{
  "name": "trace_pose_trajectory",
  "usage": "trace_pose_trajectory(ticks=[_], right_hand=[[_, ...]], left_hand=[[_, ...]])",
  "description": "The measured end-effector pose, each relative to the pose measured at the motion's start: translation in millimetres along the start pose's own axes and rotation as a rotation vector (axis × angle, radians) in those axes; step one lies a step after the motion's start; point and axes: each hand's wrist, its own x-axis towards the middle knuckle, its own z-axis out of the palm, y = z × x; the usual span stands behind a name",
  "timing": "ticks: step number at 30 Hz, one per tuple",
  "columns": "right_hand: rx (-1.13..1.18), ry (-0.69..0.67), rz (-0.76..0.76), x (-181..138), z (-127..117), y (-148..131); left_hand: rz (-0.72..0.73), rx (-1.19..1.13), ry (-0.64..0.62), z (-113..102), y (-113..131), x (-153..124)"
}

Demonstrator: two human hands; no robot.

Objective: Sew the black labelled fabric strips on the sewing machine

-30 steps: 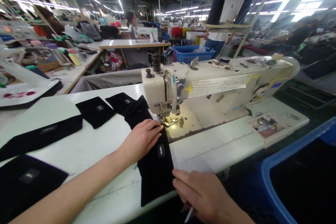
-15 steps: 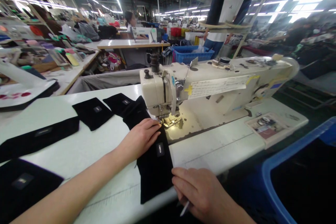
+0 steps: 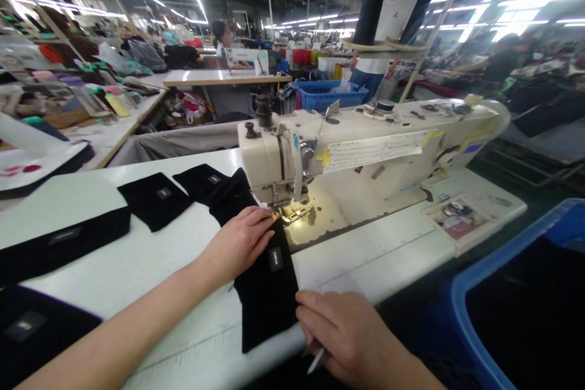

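A black fabric piece point(image 3: 267, 304) with a small label point(image 3: 275, 259) lies under the needle area of a sewing machine point(image 3: 274, 158). My left hand point(image 3: 244, 237) presses and grips it just left of the presser foot, fingers together and tips close to the lit needle plate point(image 3: 297, 216). At the table's front edge, my right hand point(image 3: 340, 329) pinches the fabric's right edge between thumb and finger. A thin pointed metal tool point(image 3: 316, 361) sticks out below that hand, its handle hidden in the palm. The far end of the fabric is bunched left of the machine head.
Several labelled black pieces point(image 3: 155, 198) lie across the left of the white table point(image 3: 183, 259). A blue basket point(image 3: 461, 311) with dark cloth stands at the lower right. Behind the machine are thread cones point(image 3: 368, 18), a standing person point(image 3: 395, 18) and another blue basket point(image 3: 331, 96).
The whole view has shifted slightly, so things appear a little further left. Both hands keep their places on the black fabric, which has barely moved against the machine.
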Motion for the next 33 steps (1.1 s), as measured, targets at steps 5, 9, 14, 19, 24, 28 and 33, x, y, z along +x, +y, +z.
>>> trace_pose_trajectory(ticks=[5, 9, 14, 19, 24, 28, 33], right_hand=[[-0.017, 0.01, 0.003, 5, -3, -1], [-0.009, -0.01, 0.021, 3, -2, -1], [-0.006, -0.059, 0.046, 1, -1, -1], [-0.02, -0.068, 0.039, 1, -2, 0], [-0.011, -0.063, 0.038, 1, -3, 0], [-0.006, -0.091, 0.056, 3, -2, 0], [0.032, -0.12, 0.088, 6, -1, 2]], left_hand=[[0.019, 0.043, -0.018, -1, -2, 0], [0.029, 0.095, -0.036, -1, -6, 1], [0.039, 0.103, -0.043, -1, -15, 5], [0.055, 0.207, 0.006, -5, 7, -5], [0.218, -0.04, -0.088, -26, 72, -40], [0.322, 0.109, -0.13, -27, 92, -66], [0.361, 0.162, -0.135, -14, 80, -75]])
